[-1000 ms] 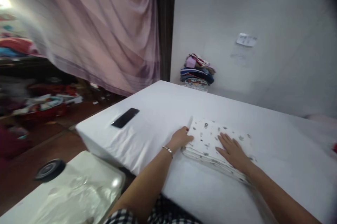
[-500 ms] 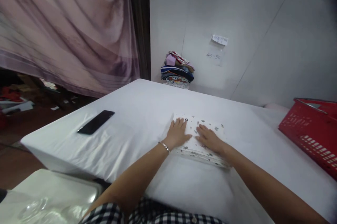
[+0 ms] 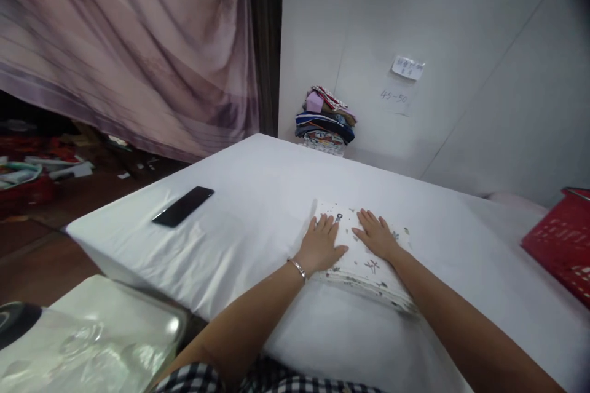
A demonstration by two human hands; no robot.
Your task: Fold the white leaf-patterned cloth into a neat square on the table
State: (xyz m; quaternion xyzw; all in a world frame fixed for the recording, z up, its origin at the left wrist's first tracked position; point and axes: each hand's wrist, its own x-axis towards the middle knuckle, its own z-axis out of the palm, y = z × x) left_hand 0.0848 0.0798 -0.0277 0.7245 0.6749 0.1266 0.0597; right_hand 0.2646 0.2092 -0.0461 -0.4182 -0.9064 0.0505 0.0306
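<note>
A folded white cloth (image 3: 357, 264) with small printed figures lies in several layers on the white-covered table (image 3: 258, 196). My left hand (image 3: 321, 245) rests flat on its left part, fingers stretched out; a bracelet circles that wrist. Farther right, my right hand (image 3: 375, 234) presses on the upper right part of the cloth with its fingers spread. Both hands are open and grip nothing. The layered near edge of the cloth shows below the hands.
A black phone (image 3: 183, 206) lies on the table's left side. Folded clothes (image 3: 325, 119) are piled against the wall. A red basket (image 3: 560, 239) stands at the right. Clear plastic (image 3: 87, 344) covers a pale surface at lower left.
My right hand has slid away from me over the cloth, toward its far edge. My left hand stays at the cloth's left side. The view has turned slightly left.
</note>
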